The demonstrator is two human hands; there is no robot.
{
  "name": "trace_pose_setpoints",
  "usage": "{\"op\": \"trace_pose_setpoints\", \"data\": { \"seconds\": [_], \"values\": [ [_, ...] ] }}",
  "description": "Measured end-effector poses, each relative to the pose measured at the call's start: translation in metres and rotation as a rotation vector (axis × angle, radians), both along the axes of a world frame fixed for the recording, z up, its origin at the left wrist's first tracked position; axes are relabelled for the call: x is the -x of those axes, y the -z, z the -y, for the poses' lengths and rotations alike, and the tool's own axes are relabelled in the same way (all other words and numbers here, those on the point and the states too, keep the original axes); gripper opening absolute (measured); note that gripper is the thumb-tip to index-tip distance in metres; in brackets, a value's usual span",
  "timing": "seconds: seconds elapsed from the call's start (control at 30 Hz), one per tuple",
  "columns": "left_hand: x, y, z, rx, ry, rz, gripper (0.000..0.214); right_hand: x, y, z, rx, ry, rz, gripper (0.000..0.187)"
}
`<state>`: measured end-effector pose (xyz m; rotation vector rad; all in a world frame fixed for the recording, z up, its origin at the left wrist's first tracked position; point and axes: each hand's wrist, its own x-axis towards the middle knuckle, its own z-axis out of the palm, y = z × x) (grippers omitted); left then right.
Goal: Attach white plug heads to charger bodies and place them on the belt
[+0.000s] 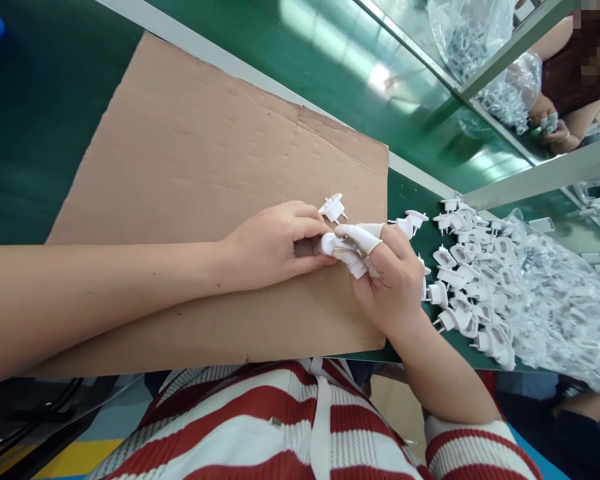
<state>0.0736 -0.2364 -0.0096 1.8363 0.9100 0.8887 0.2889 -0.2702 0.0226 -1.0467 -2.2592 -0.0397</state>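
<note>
Plug [327,244] of white plastic pinched between left hand [270,245] and right hand [395,283].

One cardboard sheet [205,167], one held plug shell [329,244], one loose shell [333,208], dozens in pile [475,280].

Wearer is sporting a ribbed knit sweater [260,427] in broad red and white horizontal stripes, a narrow white strip [321,427] running down its front. The right sleeve [480,450] is carrying the same stripes and ending short of the wrist, while the left forearm [105,293] is showing uncovered. The right hand [395,280] is wearing white rubber cots over the tips of several fingers [363,233]; the left hand [270,243] is going bare.
</note>
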Motion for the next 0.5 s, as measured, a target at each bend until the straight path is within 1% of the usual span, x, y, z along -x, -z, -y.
{"op": "trace_pose_setpoints", "data": {
  "seconds": [0.07,0.27,0.33,0.43,0.5],
  "values": [
    [0.0016,0.0024,0.0005,-0.088,0.014,-0.033,0.024,0.0016,-0.0011,-0.001,-0.01,0.025,0.011,0.026],
    [0.0029,0.0055,0.0009,-0.275,0.024,-0.107,0.026,0.003,-0.006,-0.0063,-0.036,0.004,0.048,0.017],
    [0.0028,0.0051,0.0006,-0.295,0.028,-0.121,0.028,0.0017,-0.0065,-0.0085,0.024,0.01,0.023,0.014],
    [0.0027,0.0038,0.0002,-0.29,0.033,-0.144,0.025,0.0,-0.0055,-0.0094,0.13,0.004,-0.081,0.014],
    [0.0028,0.0032,0.0001,-0.285,0.03,-0.144,0.024,-0.0001,-0.0041,-0.0078,0.105,-0.001,-0.116,0.017]
  ]
}}
